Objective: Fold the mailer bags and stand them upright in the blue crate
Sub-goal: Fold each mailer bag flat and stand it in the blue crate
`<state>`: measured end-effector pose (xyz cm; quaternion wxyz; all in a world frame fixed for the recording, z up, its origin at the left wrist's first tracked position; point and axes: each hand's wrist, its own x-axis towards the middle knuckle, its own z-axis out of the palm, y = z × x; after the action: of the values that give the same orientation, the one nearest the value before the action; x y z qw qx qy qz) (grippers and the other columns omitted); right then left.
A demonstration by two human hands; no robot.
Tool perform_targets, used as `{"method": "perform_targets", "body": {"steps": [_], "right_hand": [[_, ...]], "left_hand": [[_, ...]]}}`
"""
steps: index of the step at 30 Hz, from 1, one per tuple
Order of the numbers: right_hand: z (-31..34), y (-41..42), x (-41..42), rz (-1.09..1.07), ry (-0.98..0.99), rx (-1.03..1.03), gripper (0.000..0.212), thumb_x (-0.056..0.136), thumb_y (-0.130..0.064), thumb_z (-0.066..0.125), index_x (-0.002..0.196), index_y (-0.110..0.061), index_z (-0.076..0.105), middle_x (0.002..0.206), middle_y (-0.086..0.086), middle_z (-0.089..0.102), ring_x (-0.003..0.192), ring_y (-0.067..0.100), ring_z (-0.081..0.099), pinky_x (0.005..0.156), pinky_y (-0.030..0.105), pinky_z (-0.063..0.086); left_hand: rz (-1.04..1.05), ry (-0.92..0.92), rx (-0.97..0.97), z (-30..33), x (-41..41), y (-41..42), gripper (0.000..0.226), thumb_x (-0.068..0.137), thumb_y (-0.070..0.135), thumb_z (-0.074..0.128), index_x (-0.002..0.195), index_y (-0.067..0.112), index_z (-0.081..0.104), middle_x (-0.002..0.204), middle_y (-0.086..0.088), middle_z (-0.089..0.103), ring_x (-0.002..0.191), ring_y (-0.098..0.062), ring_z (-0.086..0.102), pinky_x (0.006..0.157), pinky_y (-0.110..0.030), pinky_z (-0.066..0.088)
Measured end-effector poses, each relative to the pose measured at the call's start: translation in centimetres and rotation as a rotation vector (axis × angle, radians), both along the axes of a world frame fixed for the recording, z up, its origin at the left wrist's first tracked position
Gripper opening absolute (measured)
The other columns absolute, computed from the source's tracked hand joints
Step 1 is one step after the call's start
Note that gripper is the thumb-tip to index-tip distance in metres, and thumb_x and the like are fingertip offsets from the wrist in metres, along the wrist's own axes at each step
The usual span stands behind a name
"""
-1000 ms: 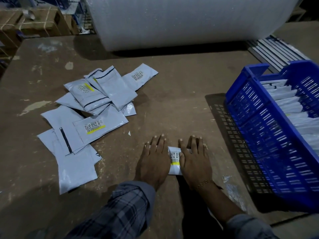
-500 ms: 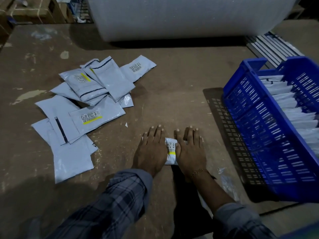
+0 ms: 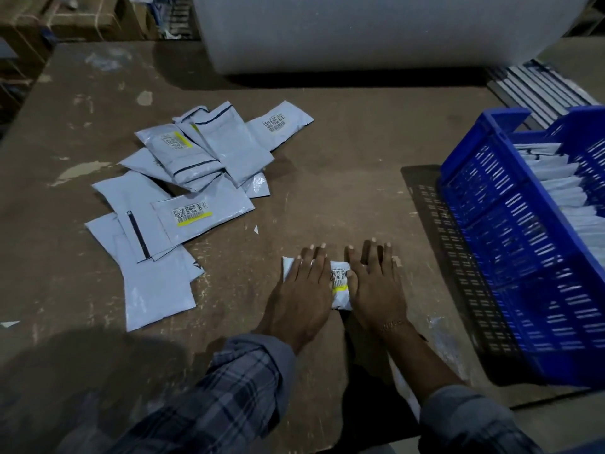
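Observation:
A folded white mailer bag (image 3: 340, 286) with a barcode label and a yellow stripe lies flat on the brown table near its front. My left hand (image 3: 302, 291) presses on its left part with straight fingers, and a white corner shows beyond the fingers. My right hand (image 3: 376, 286) presses flat on its right part. Most of the bag is hidden under both palms. The blue crate (image 3: 510, 244) stands at the right, with several folded bags upright inside it.
A loose pile of several unfolded grey mailer bags (image 3: 193, 191) lies to the left of my hands. A big roll of bubble wrap (image 3: 376, 31) fills the table's far side. Grey flat strips (image 3: 540, 90) lie behind the crate. Cardboard boxes (image 3: 65, 21) stand beyond the table at far left.
Both hands stay pressed flat on the folded bag. My left hand has slid slightly, so a white corner of the bag now shows at its left.

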<state>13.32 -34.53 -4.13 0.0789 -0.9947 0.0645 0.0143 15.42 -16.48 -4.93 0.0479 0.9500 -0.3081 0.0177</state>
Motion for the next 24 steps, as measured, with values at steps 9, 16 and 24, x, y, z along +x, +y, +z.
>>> {"method": "perform_targets", "body": {"steps": [9, 16, 24], "right_hand": [[0.2, 0.9, -4.1, 0.029, -0.083, 0.038, 0.057, 0.108, -0.04, 0.028, 0.164, -0.026, 0.024, 0.173, 0.007, 0.012, 0.159, 0.035, -0.002, 0.125, 0.056, 0.018], [1.5, 0.5, -2.4, 0.011, 0.024, 0.036, 0.062, 0.102, -0.046, 0.025, 0.152, -0.018, 0.049, 0.159, 0.024, 0.037, 0.148, 0.05, 0.028, 0.116, 0.056, 0.035], [5.0, 0.6, -2.3, -0.325, 0.222, 0.021, 0.053, 0.099, -0.059, 0.052, 0.105, -0.011, 0.074, 0.111, 0.013, 0.072, 0.106, 0.033, 0.067, 0.082, 0.035, 0.052]], "left_hand": [[0.025, 0.016, -0.042, 0.0, 2.0, 0.6, 0.058, 0.112, 0.028, 0.022, 0.162, 0.002, 0.031, 0.171, -0.015, 0.028, 0.158, -0.031, 0.026, 0.128, -0.045, 0.026], [0.025, 0.068, -0.125, 1.2, 1.7, 1.5, 0.056, 0.113, 0.033, 0.024, 0.163, 0.008, 0.033, 0.171, -0.009, 0.031, 0.159, -0.026, 0.024, 0.13, -0.045, 0.022], [0.43, 0.012, -0.523, 4.8, 1.0, 3.7, 0.042, 0.11, 0.038, 0.035, 0.141, 0.022, 0.06, 0.15, 0.002, 0.057, 0.139, -0.02, 0.052, 0.114, -0.043, 0.044]]}}
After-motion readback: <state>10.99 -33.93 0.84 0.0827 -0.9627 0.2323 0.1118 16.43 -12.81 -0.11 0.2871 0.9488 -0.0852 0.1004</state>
